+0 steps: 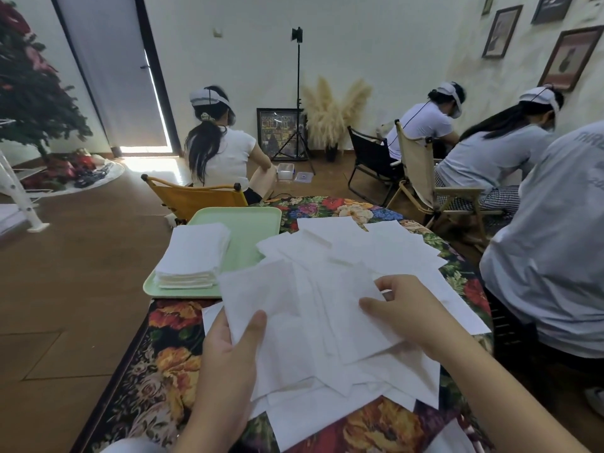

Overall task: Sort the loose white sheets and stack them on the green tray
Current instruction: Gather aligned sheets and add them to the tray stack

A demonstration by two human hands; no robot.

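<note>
Left hand [233,338] pinches the near-left edge of one thin, limp white sheet [261,299], thumb on top and fingers underneath; the sheet stands lifted and tilted off the pile. Right hand [405,308], just right of that grip, has thumb and curled fingertips closed on the corner of a second white sheet [356,322] overlapping the first. Under and beyond both grips lies the loose spread of overlapping white sheets [376,250], covering much of the flowered tablecloth [163,361]. Up and to the left of the left grip sits the pale green plastic tray [248,223], with a squared stack of folded white sheets [192,253] on its near-left part. Risks, as judged: the sheets look thin and clingy, so either pinch may carry two layers, not one, and spoil the sort. The held sheet overlaps its neighbours; pulling it away could drag them toward the near table edge, where some already overhang. The tray itself juts past the table's left edge, so a careless push while stacking might tip or slide it.
</note>
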